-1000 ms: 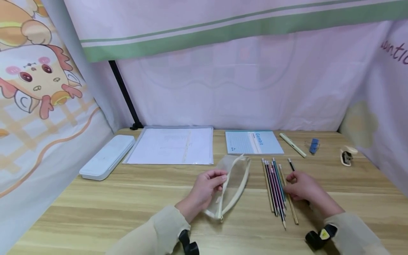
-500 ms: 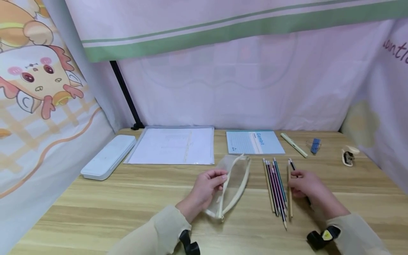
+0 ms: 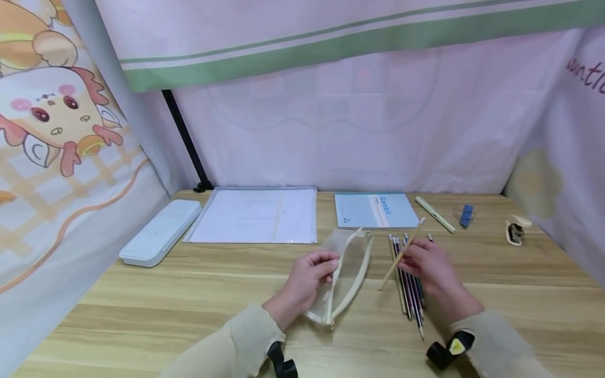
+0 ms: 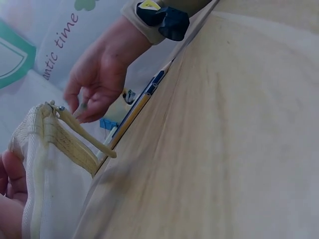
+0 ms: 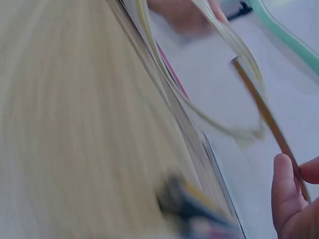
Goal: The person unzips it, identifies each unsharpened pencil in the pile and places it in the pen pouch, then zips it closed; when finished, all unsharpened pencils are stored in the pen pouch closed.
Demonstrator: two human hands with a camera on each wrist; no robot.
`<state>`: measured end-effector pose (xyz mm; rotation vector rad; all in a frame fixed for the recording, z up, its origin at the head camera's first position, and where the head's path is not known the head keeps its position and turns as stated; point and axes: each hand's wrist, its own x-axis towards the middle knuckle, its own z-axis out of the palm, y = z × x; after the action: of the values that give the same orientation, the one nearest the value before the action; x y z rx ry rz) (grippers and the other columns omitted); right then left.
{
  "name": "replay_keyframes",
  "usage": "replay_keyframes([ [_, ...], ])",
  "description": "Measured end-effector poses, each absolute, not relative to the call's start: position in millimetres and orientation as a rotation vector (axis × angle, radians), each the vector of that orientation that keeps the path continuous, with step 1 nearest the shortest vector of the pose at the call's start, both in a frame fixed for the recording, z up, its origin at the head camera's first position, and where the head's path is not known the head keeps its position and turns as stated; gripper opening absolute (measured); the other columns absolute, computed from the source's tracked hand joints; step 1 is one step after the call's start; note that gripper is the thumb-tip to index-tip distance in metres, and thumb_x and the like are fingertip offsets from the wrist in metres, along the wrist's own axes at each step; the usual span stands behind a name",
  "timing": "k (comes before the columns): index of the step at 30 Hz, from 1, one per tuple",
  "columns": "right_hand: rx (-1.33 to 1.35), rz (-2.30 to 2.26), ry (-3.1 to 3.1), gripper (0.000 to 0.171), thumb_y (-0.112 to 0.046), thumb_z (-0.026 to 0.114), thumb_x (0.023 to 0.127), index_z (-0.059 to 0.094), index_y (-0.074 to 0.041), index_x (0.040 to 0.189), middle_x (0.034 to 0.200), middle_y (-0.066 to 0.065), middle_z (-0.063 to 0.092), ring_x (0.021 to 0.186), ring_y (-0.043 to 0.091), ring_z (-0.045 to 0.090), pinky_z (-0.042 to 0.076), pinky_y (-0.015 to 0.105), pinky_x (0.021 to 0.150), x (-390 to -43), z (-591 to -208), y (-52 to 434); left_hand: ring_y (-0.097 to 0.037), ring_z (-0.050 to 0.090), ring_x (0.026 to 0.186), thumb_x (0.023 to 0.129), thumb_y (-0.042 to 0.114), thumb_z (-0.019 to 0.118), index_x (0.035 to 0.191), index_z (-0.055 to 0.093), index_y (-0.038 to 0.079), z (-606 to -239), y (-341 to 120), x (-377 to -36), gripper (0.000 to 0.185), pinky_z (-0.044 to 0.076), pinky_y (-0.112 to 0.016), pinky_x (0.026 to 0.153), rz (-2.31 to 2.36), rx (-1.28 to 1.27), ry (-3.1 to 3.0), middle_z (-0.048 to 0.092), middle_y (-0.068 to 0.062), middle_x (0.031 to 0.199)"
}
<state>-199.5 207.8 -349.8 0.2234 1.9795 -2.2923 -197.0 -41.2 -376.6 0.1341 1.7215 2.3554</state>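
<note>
My left hand (image 3: 307, 278) pinches the upper edge of an unzipped, see-through mesh pencil pouch (image 3: 347, 273) that lies on the wooden table (image 3: 189, 304). My right hand (image 3: 425, 265) holds a wood-coloured pencil (image 3: 402, 254), lifted and slanting from upper right to lower left, just right of the pouch. Below it a row of several coloured pencils (image 3: 410, 294) lies on the table. The left wrist view shows the pouch (image 4: 55, 164) and the right hand (image 4: 99, 79) beyond it. In the blurred right wrist view the pencil (image 5: 266, 119) sits between thumb and finger.
A white pencil case (image 3: 160, 231) lies at the left. A clear document folder (image 3: 257, 215), a blue notebook (image 3: 375, 210), a pale green pen (image 3: 435, 214), a blue clip (image 3: 466, 214) and a small stapler (image 3: 516, 231) line the back. Curtains enclose the table.
My right hand picked one wood-coloured pencil up off the table beside the row and swung it left toward the pouch. The left hand and pouch stayed put.
</note>
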Motion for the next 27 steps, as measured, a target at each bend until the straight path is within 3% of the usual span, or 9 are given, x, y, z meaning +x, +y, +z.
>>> replay_keyframes([
  [6, 0.182, -2.319, 1.982, 0.006, 0.005, 0.043, 0.087, 0.044, 0.002, 0.092, 0.072, 0.003, 0.054, 0.064, 0.009, 0.059, 0.054, 0.019, 0.064, -200.2, -352.6, 173.1, -0.005, 0.049, 0.06, 0.083, -0.004, 0.062, 0.102, 0.06, -0.013, -377.7, -37.4, -192.7, 0.021, 0.043, -0.014, 0.053, 2.406, 0.132, 1.706, 0.058, 0.001, 0.075],
  [16, 0.16, -2.217, 1.954, 0.032, 0.003, 0.054, 0.085, 0.04, 0.011, 0.113, 0.068, 0.005, 0.06, 0.061, 0.01, 0.06, 0.055, 0.023, 0.059, -191.1, -368.6, 130.8, -0.005, 0.05, 0.061, 0.083, -0.003, 0.061, 0.101, 0.062, -0.01, -377.1, -35.7, -191.7, 0.019, 0.043, -0.014, 0.054, 2.42, 0.118, 1.702, 0.058, 0.002, 0.075],
  [27, 0.195, -2.155, 1.949, 0.025, -0.002, 0.054, 0.087, 0.043, 0.009, 0.107, 0.074, 0.008, 0.062, 0.059, 0.01, 0.061, 0.055, 0.023, 0.06, -186.7, -375.2, 100.4, -0.006, 0.05, 0.06, 0.083, -0.003, 0.061, 0.098, 0.064, -0.007, -378.4, -32.4, -193.4, 0.016, 0.044, -0.015, 0.055, 2.437, 0.126, 1.684, 0.06, 0.0, 0.077],
])
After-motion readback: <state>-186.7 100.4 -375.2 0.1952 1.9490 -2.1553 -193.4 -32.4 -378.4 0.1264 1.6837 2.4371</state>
